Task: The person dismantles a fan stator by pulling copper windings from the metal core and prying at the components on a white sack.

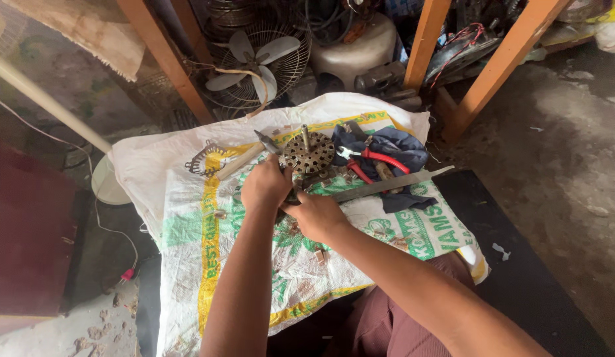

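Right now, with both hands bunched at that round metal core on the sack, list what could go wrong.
1. The left hand and right hand press close together beside the round metal core; a slip could pinch or cut fingers.
2. The long flat metal bar lies just past the right hand and could be knocked.
3. Small loose pieces on the woven sack could roll off and get lost.

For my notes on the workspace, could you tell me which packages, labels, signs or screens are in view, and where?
Woven sack: one printed package, spread flat on the floor under both hands; white, with green and yellow printing.
No separate labels, signs or screens are visible.
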